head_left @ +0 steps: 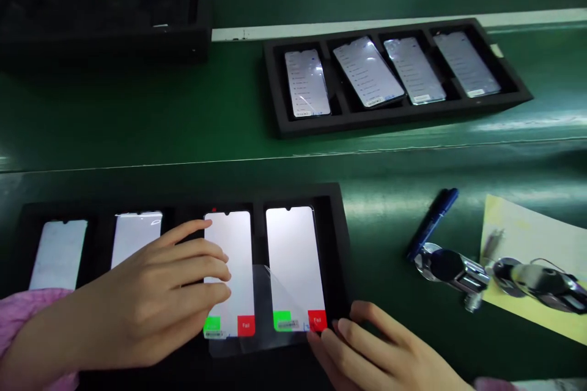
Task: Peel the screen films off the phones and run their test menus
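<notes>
A black foam tray (339, 238) in front of me holds several phones with lit white screens. My left hand (165, 293) lies palm down over the third phone (232, 256), fingers stretched across its screen. That phone and the rightmost phone (293, 256) show green and red squares near the bottom, the red ones reading "Fail". A clear plastic film (261, 305) spans the lower parts of these two phones. At its right edge, by the rightmost phone's lower corner, my right hand (380, 348) pinches the film. The second phone (135, 235) is partly covered by my left hand.
Farther back, another black tray (307, 128) holds several lit phones, one sitting askew. A dark box (105, 43) stands at the back left. On the right lie a blue marker (433, 223), two small metal-and-black devices (452, 269) and a yellow paper sheet (541, 232).
</notes>
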### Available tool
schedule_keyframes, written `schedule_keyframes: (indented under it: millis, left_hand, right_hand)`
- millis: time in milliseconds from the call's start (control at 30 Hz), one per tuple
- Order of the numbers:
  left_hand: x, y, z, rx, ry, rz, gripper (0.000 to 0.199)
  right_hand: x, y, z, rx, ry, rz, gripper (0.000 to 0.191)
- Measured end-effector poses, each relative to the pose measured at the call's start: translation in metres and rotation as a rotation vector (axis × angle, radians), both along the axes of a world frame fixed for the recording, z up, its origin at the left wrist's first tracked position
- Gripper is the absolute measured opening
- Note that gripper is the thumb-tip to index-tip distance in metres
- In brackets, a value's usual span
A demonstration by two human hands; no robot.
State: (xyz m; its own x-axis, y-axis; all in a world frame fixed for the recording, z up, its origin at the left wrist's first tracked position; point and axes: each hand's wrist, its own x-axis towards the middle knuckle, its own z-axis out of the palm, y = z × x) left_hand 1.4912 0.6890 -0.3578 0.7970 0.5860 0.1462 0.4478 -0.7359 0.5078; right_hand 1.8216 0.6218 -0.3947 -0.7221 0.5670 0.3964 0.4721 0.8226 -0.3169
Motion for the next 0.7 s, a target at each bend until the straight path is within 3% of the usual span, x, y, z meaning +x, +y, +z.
schedule_keyframes:
  millis: [67,233,300,367,467,700]
  left_hand:
    - [-0.003,0.006,-0.007,0.039,0.02,0.044,0.031]
    - [-0.014,0.02,-0.023,0.293,0.263,0.353,0.021]
    - [-0.016,0.023,-0.027,0.325,0.362,0.406,0.027]
    - [-0.016,0.022,-0.03,0.323,0.39,0.419,0.031]
    - [-0.016,0.021,-0.032,0.301,0.366,0.438,0.028]
    - [-0.014,0.029,-0.029,0.18,0.226,0.501,0.018]
  right_hand:
    - [-0.001,0.01,0.002,-0.024,-0.011,0.008,0.041]
    - [-0.017,0.063,0.001,-0.225,0.061,0.083,0.028]
    - [-0.025,0.088,-0.005,-0.328,0.226,-0.042,0.019]
    - [-0.031,0.106,-0.012,-0.439,0.429,-0.253,0.01]
    - [-0.037,0.117,-0.019,-0.545,0.666,-0.484,0.006]
    - [-0.041,0.114,-0.023,-0.556,0.774,-0.555,0.008]
